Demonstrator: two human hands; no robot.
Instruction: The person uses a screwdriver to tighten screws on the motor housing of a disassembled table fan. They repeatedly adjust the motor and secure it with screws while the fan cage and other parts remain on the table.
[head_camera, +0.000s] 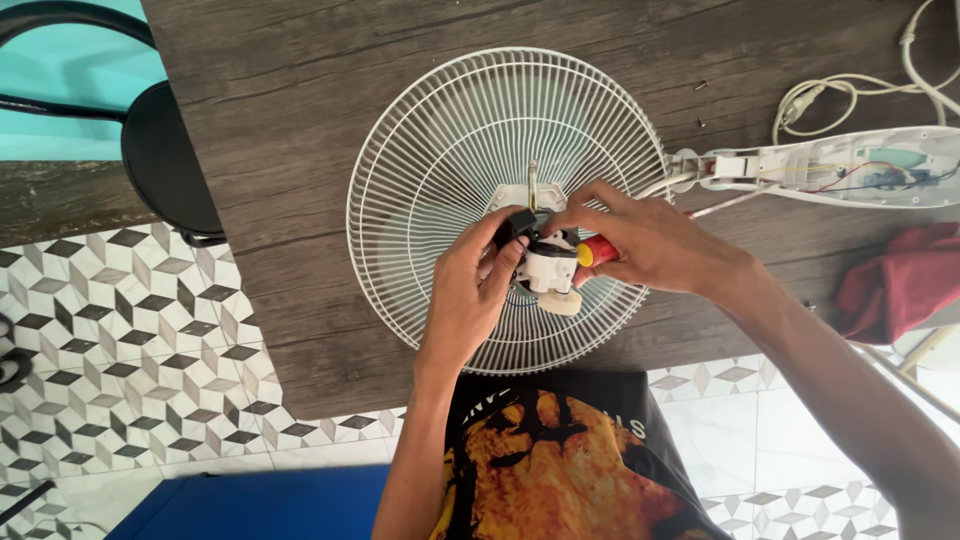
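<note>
Nearest the camera is the person's black shirt with an orange and yellow print (570, 460), above a patterned tile floor (110, 330) and a blue box (250, 505) at the bottom edge. Both bare forearms reach up over the near edge of a dark wood-grain table (290, 120). The left hand (470, 290) curls its fingers (508, 245) around a small white and black fan motor unit (545, 265), gripping it from the left side. The right hand (640, 240) closes its fingers around a screwdriver with a red and yellow handle (597, 250), its tip hidden at the motor. The motor sits at the centre of a round white wire fan guard (420, 180) lying flat on the table. Further right lies an opened white fan housing (850, 170) with exposed wires, a white cable (830, 100) coiled behind it, and a red cloth (900, 280). A black chair (165, 150) stands at the table's far left.
</note>
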